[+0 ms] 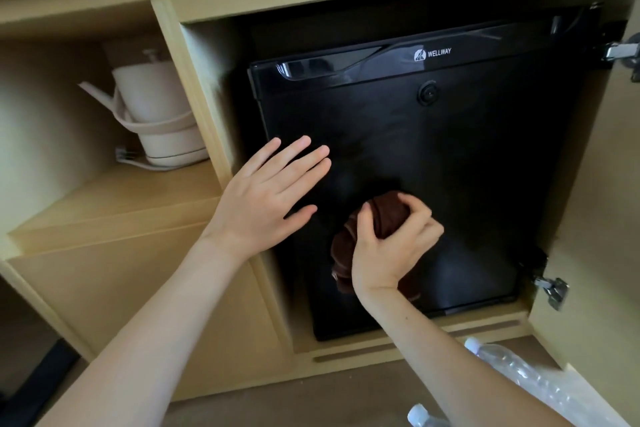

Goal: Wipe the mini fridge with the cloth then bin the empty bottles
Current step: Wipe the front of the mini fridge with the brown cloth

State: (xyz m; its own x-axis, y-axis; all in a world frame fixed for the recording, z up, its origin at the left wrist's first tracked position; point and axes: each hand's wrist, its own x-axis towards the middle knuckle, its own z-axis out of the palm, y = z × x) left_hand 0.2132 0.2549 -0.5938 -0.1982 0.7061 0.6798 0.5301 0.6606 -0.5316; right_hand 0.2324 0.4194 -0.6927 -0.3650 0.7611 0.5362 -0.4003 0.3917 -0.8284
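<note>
A black mini fridge (450, 156) with its door closed stands inside a light wooden cabinet. My right hand (391, 250) is shut on a bunched dark brown cloth (346, 253) and presses it against the lower middle of the fridge door. My left hand (270, 198) lies flat with fingers spread on the door's left side, holding nothing. Two clear empty plastic bottles (526, 381) with white caps lie on the floor at the bottom right, one of them (422, 418) cut off by the frame edge.
A cream electric kettle (156, 114) on its base sits in the open shelf (121, 198) to the left of the fridge. The cabinet door (602, 218) hangs open on the right, with metal hinges (552, 289) showing. Brown carpet floor lies below.
</note>
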